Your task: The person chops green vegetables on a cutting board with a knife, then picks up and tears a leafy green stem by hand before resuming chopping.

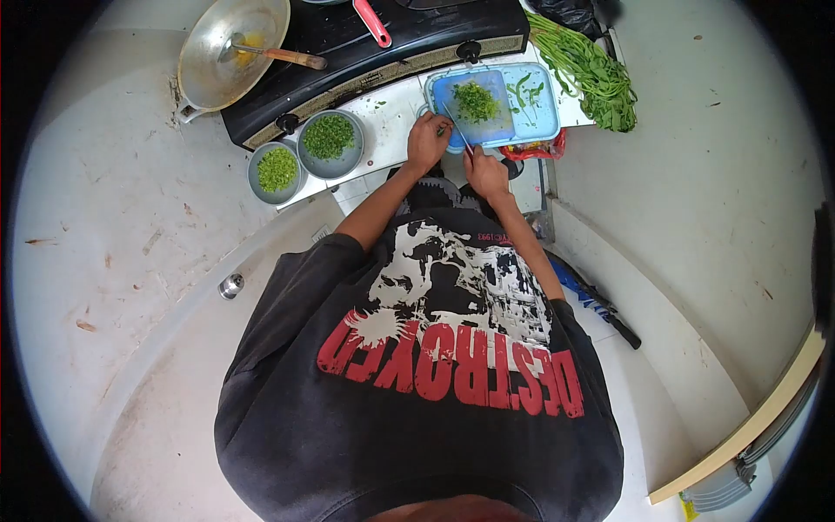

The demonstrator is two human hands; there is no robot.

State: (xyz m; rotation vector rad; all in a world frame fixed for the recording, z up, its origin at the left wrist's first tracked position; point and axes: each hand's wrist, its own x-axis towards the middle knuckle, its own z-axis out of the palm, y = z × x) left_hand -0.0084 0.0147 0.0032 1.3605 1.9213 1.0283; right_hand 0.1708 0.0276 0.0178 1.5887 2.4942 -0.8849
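Note:
My right hand (pixel 488 175) is closed round the handle of a knife (pixel 457 124), whose blade points up and left over the blue cutting board (pixel 498 132). At the board's left edge, my left hand (pixel 428 141) has its fingers curled together near the blade. A bit of dark green shows at those fingertips, too small to name. Chopped greens (pixel 476 103) lie in a heap on the board, beyond the knife. The board rests in a light blue tray (pixel 550 113), and several cut green pieces (pixel 524 91) lie on the tray's right side.
Two grey bowls of chopped greens, one darker (pixel 328 137) and one lighter (pixel 277 169), stand at the left. Behind is a black stove (pixel 348 74) with a wok (pixel 204 74) holding a wooden-handled utensil (pixel 287 57). A leafy bunch (pixel 600 87) lies right of the tray, and a red bag (pixel 557 145) sits below it.

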